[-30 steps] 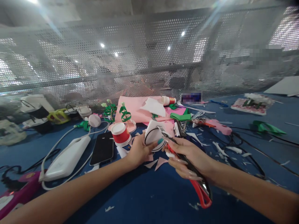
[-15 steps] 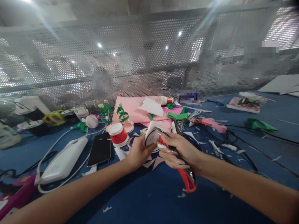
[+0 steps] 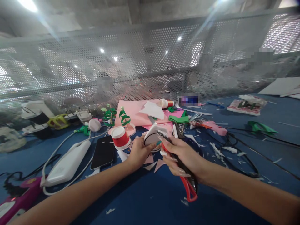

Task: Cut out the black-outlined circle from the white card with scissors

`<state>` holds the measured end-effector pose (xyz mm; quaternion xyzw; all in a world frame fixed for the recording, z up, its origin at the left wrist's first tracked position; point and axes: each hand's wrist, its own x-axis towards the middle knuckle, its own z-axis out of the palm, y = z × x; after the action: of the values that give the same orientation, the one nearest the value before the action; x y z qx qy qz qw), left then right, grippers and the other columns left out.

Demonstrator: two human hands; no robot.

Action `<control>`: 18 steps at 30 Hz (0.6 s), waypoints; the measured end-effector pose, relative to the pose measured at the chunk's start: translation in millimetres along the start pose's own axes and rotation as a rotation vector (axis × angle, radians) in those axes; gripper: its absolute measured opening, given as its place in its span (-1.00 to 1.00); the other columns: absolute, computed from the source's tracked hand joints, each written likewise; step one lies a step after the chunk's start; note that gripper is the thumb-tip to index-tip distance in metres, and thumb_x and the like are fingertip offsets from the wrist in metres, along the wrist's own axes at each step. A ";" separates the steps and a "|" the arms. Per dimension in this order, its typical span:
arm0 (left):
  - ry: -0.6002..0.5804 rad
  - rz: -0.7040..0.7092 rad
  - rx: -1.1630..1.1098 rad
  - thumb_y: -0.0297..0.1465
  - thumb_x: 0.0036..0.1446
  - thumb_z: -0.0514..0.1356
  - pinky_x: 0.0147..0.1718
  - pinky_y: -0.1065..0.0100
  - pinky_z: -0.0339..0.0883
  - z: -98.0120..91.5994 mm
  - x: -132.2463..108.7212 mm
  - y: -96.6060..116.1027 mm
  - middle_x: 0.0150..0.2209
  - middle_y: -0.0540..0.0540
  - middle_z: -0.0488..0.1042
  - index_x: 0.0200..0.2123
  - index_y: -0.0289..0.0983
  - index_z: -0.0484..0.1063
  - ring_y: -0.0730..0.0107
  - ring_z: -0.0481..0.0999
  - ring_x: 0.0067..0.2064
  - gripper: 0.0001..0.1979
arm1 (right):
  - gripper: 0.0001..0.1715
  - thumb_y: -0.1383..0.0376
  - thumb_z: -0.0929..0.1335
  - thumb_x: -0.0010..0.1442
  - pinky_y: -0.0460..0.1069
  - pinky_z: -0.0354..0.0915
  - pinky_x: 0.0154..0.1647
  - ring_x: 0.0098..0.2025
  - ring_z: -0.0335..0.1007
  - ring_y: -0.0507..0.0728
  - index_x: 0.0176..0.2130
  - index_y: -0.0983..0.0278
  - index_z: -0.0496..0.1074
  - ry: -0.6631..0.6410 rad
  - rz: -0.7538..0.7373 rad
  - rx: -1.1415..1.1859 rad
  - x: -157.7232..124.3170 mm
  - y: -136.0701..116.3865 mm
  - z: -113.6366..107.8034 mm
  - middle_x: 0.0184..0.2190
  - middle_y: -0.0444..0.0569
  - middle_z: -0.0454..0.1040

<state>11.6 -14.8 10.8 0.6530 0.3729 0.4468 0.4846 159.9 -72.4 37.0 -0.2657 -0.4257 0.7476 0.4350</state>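
Note:
My left hand (image 3: 138,152) is closed round a white paper piece (image 3: 153,135) with a dark circle drawn on it. My right hand (image 3: 182,155) grips red-handled scissors (image 3: 185,175), whose blades reach into the edge of that paper. Both hands hover just above the blue table (image 3: 150,203). Small pink paper offcuts (image 3: 159,163) lie under them. A red and white paper cup (image 3: 120,137) stands upside down just left of my left hand.
A black phone (image 3: 102,152), a white power bank (image 3: 67,163) with cable, and a magenta glue gun (image 3: 16,200) lie at left. Behind are pink paper sheets (image 3: 133,114), green paper curls (image 3: 109,114), a pink glue gun (image 3: 212,125), black cables (image 3: 241,150) and a perforated metal screen (image 3: 150,68).
Both hands shifted slightly with the paper and scissors still held. The scissors' blades have worked along the paper's edge, and the view has swayed a little.

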 end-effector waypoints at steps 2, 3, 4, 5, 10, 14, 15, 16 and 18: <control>0.000 -0.007 0.013 -0.36 -0.12 0.28 -0.68 0.52 0.10 0.5 -0.3 1.7 -0.66 0.08 0.33 -0.47 -0.34 0.38 0.58 0.22 -0.64 -0.82 | -0.74 0.17 0.26 0.17 -0.23 -0.11 -0.92 -0.90 -0.09 -0.14 -0.43 0.21 0.10 -0.007 -0.011 -0.001 0.4 1.8 -0.4 -0.80 -0.35 0.15; 0.009 -0.010 0.018 -0.36 -0.12 0.28 -0.69 0.52 0.10 0.8 -0.2 2.4 -0.66 0.08 0.32 -0.48 -0.34 0.37 0.58 0.22 -0.65 -0.82 | -0.73 0.16 0.26 0.17 -0.23 -0.11 -0.92 -0.90 -0.09 -0.14 -0.44 0.21 0.09 -0.014 -0.014 -0.005 0.7 3.5 -0.7 -0.80 -0.35 0.15; 0.023 -0.013 0.011 -0.35 -0.12 0.28 -0.68 0.52 0.11 1.1 -0.1 2.8 -0.66 0.08 0.32 -0.48 -0.34 0.36 0.58 0.22 -0.64 -0.81 | -0.72 0.15 0.26 0.17 -0.23 -0.11 -0.92 -0.90 -0.08 -0.14 -0.45 0.21 0.09 -0.018 -0.015 -0.010 1.2 5.4 -1.2 -0.80 -0.35 0.16; 0.040 -0.016 -0.005 -0.33 -0.12 0.27 -0.68 0.51 0.13 1.3 0.2 2.9 -0.65 0.07 0.33 -0.48 -0.34 0.35 0.57 0.23 -0.64 -0.80 | -0.71 0.14 0.27 0.16 -0.23 -0.10 -0.92 -0.89 -0.07 -0.13 -0.45 0.21 0.09 -0.018 -0.017 -0.019 1.6 7.5 -1.7 -0.80 -0.35 0.16; 0.108 -0.003 0.029 -0.25 -0.09 0.25 -0.68 0.48 0.15 -0.7 1.6 -2.6 -0.66 0.09 0.31 -0.49 -0.32 0.31 0.55 0.24 -0.65 -0.74 | -0.66 0.09 0.32 0.10 -0.22 -0.05 -0.92 -0.89 -0.06 -0.12 -0.43 0.20 0.08 -0.015 -0.026 -0.062 1.9 13.6 -3.0 -0.81 -0.38 0.15; 0.117 0.071 0.236 -0.24 -0.03 0.20 -0.63 0.47 0.17 -3.5 -1.0 -6.3 -0.60 0.04 0.34 -0.45 -0.33 0.33 0.50 0.28 -0.59 -0.76 | -0.65 0.09 0.32 0.09 -0.22 -0.02 -0.92 -0.88 -0.06 -0.12 -0.42 0.20 0.08 -0.009 -0.010 -0.083 -2.4 10.0 -0.5 -0.81 -0.38 0.16; 0.118 0.101 0.285 -0.26 -0.02 0.20 -0.61 0.46 0.18 -3.5 -2.4 -5.7 -0.58 0.02 0.36 -0.44 -0.32 0.34 0.47 0.30 -0.56 -0.77 | -0.65 0.08 0.32 0.08 -0.23 -0.02 -0.93 -0.88 -0.07 -0.12 -0.41 0.20 0.08 -0.004 0.004 -0.081 -4.0 8.7 0.3 -0.81 -0.38 0.15; 0.108 0.133 0.322 -0.28 -0.01 0.19 -0.57 0.46 0.21 -3.2 -3.9 -4.4 -0.55 0.00 0.38 -0.43 -0.32 0.35 0.44 0.34 -0.51 -0.80 | -0.65 0.08 0.32 0.08 -0.23 -0.03 -0.93 -0.88 -0.08 -0.12 -0.41 0.19 0.07 -0.002 0.019 -0.074 -5.6 7.5 1.1 -0.81 -0.38 0.15; 0.089 0.191 0.352 -0.32 0.00 0.18 -0.51 0.44 0.25 -1.8 -6.8 -0.8 -0.50 -0.03 0.43 -0.40 -0.30 0.37 0.39 0.38 -0.44 -0.85 | -0.65 0.07 0.31 0.10 -0.23 -0.06 -0.94 -0.89 -0.10 -0.12 -0.40 0.19 0.07 -0.006 0.038 -0.058 -8.2 5.9 2.1 -0.82 -0.39 0.14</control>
<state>7.7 -20.3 8.8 0.7397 0.4024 0.4472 0.3015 159.6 -82.0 33.1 -0.2840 -0.4433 0.7439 0.4117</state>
